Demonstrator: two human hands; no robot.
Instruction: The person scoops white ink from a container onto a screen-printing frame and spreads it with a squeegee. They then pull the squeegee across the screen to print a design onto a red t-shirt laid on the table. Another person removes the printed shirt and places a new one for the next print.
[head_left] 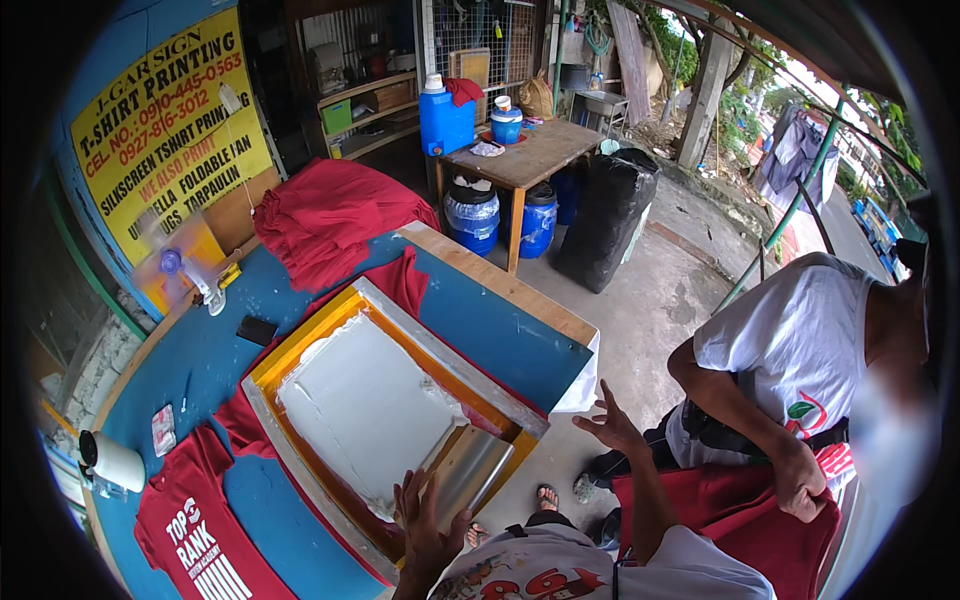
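Observation:
My left hand (428, 530) is raised by the near corner of a screen printing frame (300, 338), fingers spread, holding nothing. My right hand (613, 428) is up in the air past the table's right end, also open and bare. The frame lies on the blue table over a dark red shirt (402, 282), whose edges show around it. Thick white ink (360, 400) covers much of the screen. A wide squeegee (477, 470) rests inside the frame's near right end, beside my left hand. Whether my fingertips touch the frame cannot be made out.
A printed red shirt (200, 510) lies at the near left of the table (505, 345), a red cloth pile (340, 215) at its far end. A phone (257, 330) lies between. Close on my right, a co-worker (790, 350) holds red cloth (720, 510). Beyond stands a wooden table (545, 155).

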